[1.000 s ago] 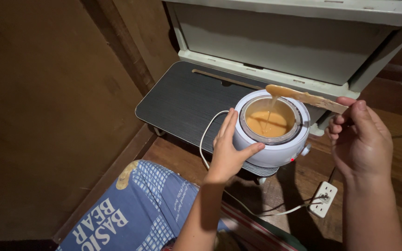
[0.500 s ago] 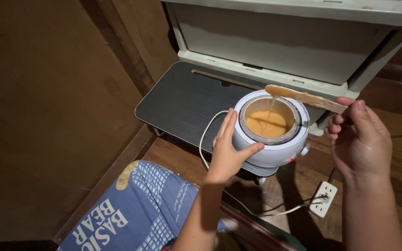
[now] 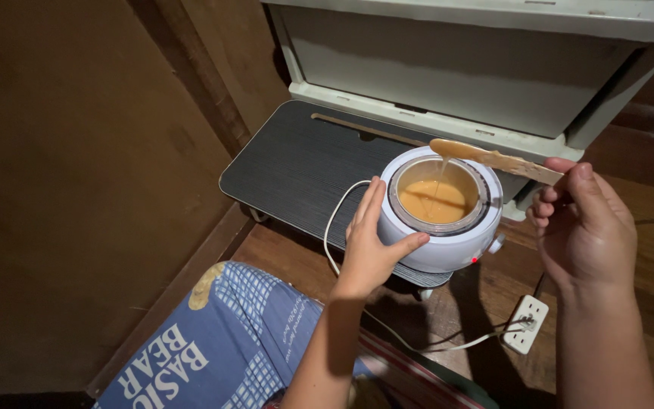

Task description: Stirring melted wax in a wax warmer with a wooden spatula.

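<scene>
A round white electric warmer pot [image 3: 456, 238] sits on a low dark lap table [image 3: 297, 170]. Its inner bowl holds molten amber wax [image 3: 433, 202]. My left hand [image 3: 370, 242] cups the pot's left side, fingers flat against the wall. My right hand [image 3: 588, 227] pinches the end of a flat wooden spatula [image 3: 493, 157] held level over the pot. The spatula's far tip is coated in wax, and a thin strand drips from it into the bowl.
A white cord [image 3: 334, 227] runs from the pot to a white socket block [image 3: 525, 323] on the wooden floor. A white plastic drawer unit [image 3: 478, 76] stands behind the table. Brown wall at left; a blue checked cloth [image 3: 221, 341] covers my knee.
Almost nothing differs: the spatula has shifted very slightly up and left, and wax keeps dripping. Both hands stay in place.
</scene>
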